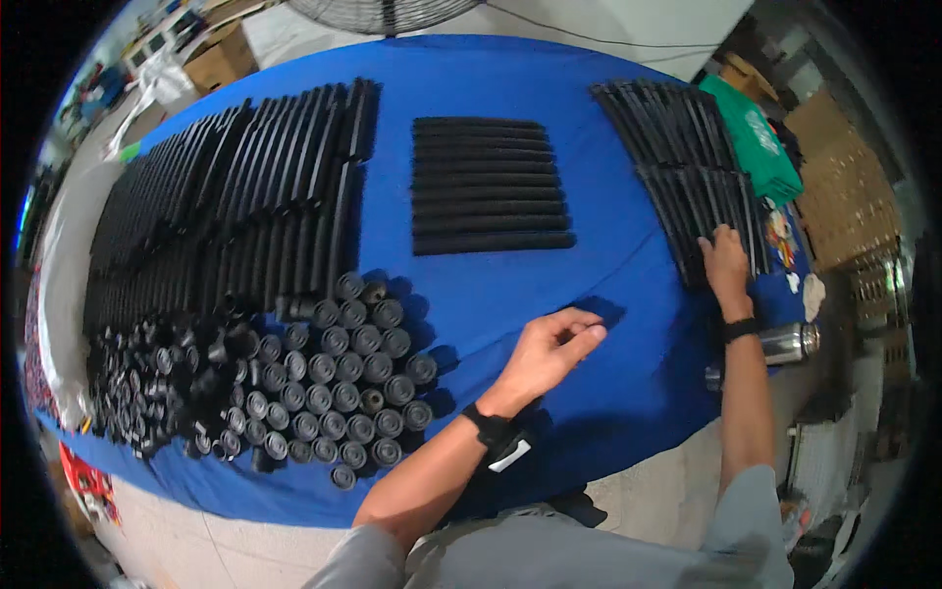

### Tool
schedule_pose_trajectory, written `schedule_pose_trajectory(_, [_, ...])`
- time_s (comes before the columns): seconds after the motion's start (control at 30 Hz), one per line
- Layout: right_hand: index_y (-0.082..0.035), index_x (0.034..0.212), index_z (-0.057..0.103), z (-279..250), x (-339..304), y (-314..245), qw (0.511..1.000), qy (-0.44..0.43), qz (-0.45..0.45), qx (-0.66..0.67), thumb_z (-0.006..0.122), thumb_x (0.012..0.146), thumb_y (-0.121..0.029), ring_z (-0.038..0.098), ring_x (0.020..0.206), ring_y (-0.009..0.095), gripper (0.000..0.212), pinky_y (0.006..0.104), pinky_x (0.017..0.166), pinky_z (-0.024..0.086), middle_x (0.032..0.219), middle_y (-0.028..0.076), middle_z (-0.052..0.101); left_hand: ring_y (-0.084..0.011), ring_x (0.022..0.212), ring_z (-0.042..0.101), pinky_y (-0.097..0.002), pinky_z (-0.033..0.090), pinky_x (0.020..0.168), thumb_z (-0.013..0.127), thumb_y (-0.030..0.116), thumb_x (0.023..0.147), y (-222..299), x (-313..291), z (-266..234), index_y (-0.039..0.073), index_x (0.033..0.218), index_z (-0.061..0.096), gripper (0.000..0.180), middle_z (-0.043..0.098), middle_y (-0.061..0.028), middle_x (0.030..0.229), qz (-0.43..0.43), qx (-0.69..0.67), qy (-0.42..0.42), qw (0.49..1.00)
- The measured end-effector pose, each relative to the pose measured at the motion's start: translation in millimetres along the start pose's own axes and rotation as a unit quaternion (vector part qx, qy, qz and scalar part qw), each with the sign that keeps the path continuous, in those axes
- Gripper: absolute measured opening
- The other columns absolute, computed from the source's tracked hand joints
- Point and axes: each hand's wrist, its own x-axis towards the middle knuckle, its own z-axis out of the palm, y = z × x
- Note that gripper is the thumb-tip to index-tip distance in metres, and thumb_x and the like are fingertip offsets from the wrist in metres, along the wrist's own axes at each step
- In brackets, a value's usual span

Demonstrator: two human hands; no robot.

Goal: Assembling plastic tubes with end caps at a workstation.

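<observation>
My right hand (726, 270) reaches over the right-hand rows of black tubes (677, 128). Its thumb and fingers close around a tube near the front end of that group. My left hand (552, 353) hovers above the blue cloth near the middle, fingers curled in toward the thumb, with nothing visible in it. Beyond it lies a stack of black tubes (491, 187) set side by side, running left to right. Nearest on its left are many round black caps (348, 368), standing in a cluster.
Long rows of black tubes (285, 147) cover the left of the blue-covered table (471, 79). Smaller black parts (147, 383) lie heaped before them. A metal flask (785, 344) lies by my right forearm, a green packet (751, 137) beyond. A fan (388, 15) stands behind the table.
</observation>
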Motion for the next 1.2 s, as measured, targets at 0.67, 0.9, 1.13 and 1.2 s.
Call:
schedule_pose_trajectory(0.67, [-0.002, 0.123, 0.061, -35.1, -63.5, -234.7, 0.892, -0.036, -0.394, 0.218, 0.067, 0.083, -0.011, 0.054, 0.100, 0.031, 0.042, 0.0416, 0.087, 0.045, 0.106, 0.012, 0.058, -0.0051, 0.053, 0.044, -0.0266, 0.035, 0.047, 0.062, 0.030, 0.097, 6.7, -19.5, -9.4, -0.001, 0.059, 0.058, 0.049, 0.053, -0.0008, 0.053, 0.182, 0.014, 0.067, 0.981])
schedule_pose_trajectory(0.9, [-0.001, 0.115, 0.062, -34.7, -86.6, -206.1, 0.873, -0.080, -0.388, 0.286, 0.066, 0.086, -0.013, 0.054, 0.095, 0.034, 0.032, 0.0426, 0.085, 0.044, 0.100, 0.014, 0.057, -0.0054, 0.051, 0.040, -0.0272, 0.033, 0.046, 0.065, 0.026, 0.095, 1.4, -14.1, -2.4, 0.001, 0.057, 0.056, 0.047, 0.047, -0.0012, 0.049, 0.257, 0.046, 0.085, 0.962])
schedule_pose_trajectory(1.13, [0.002, 0.118, 0.058, -68.3, -175.1, -142.4, 0.894, -0.207, -0.213, 0.335, 0.060, 0.091, -0.014, 0.052, 0.099, 0.038, 0.031, 0.0467, 0.087, 0.043, 0.106, 0.018, 0.056, -0.0028, 0.052, 0.037, -0.0272, 0.030, 0.045, 0.068, 0.023, 0.092, 15.6, -19.8, 0.4, 0.002, 0.057, 0.057, 0.042, 0.045, 0.0003, 0.048, 0.159, 0.059, 0.050, 0.984])
schedule_pose_trajectory(1.2, [0.003, 0.120, 0.056, -78.7, -193.1, -138.9, 0.900, -0.211, -0.181, 0.335, 0.060, 0.092, -0.016, 0.052, 0.101, 0.038, 0.034, 0.0459, 0.088, 0.042, 0.107, 0.018, 0.055, -0.0027, 0.052, 0.038, -0.0274, 0.030, 0.045, 0.069, 0.022, 0.092, 14.3, -19.7, 3.5, 0.002, 0.058, 0.059, 0.041, 0.045, 0.0002, 0.049, 0.157, 0.056, 0.047, 0.985])
